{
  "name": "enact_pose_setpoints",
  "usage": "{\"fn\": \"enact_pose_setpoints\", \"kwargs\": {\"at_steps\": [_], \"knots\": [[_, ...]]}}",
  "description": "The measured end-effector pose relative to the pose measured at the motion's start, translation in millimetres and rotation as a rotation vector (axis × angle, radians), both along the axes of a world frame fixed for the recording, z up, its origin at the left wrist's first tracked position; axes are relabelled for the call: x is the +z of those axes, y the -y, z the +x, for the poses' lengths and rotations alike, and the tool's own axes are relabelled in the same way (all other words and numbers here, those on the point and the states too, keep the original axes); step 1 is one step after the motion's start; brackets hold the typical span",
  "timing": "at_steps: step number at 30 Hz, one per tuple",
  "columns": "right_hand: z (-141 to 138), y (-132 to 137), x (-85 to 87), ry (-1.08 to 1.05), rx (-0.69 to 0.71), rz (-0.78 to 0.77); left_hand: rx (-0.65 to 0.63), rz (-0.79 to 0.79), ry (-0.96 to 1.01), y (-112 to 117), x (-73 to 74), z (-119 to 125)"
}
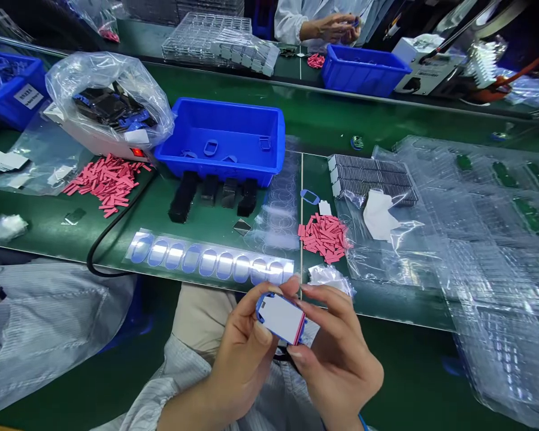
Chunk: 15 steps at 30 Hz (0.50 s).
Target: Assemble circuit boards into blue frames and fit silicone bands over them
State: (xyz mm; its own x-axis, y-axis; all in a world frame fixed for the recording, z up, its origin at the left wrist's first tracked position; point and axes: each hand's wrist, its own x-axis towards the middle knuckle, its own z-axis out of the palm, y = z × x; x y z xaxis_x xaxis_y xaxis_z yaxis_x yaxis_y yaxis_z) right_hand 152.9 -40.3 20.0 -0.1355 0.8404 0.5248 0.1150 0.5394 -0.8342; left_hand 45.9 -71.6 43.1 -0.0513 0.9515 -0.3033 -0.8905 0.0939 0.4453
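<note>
Over my lap, my left hand (247,353) is closed around a small blue plastic frame (259,312). A white rectangular panel (281,318) lies inside the frame, with a small dark mark at its left end. Along the right end runs a thin pink-red strip (300,329). My right hand (341,353) is closed on that end, thumb below and fingers above. The underside of the frame is hidden by my hands. Just beyond the hands lie a row of blue oval films on a clear sheet (209,261) and a heap of pink strips (324,237).
A blue bin (229,167) with a few blue frames stands mid-bench, black blocks (184,197) before it. Further left are a bag of black parts (112,108) and more pink strips (108,182). Clear trays (476,239) spread rightward. Across the bench, a person's hands (336,28) work.
</note>
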Motion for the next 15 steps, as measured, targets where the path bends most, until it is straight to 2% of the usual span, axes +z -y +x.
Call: {"fn": "enact_pose_setpoints", "kwargs": {"at_steps": [6,9,11,15], "knots": [[0.6,-4.8,-1.3,0.027,0.018,0.081,0.018,-0.006,-0.062,0.9,-6.4,6.2],[3.9,-8.1,-0.6,0.008,0.023,0.056,0.001,0.027,-0.227,0.3,-11.9,-1.5],[8.9,-10.1,0.5,0.024,0.037,0.065,-0.007,0.099,-0.482,0.4,-14.3,-13.8],[18.9,-12.2,2.6,0.181,0.105,0.08,0.035,0.344,-1.203,3.3,-11.7,-39.8]]}}
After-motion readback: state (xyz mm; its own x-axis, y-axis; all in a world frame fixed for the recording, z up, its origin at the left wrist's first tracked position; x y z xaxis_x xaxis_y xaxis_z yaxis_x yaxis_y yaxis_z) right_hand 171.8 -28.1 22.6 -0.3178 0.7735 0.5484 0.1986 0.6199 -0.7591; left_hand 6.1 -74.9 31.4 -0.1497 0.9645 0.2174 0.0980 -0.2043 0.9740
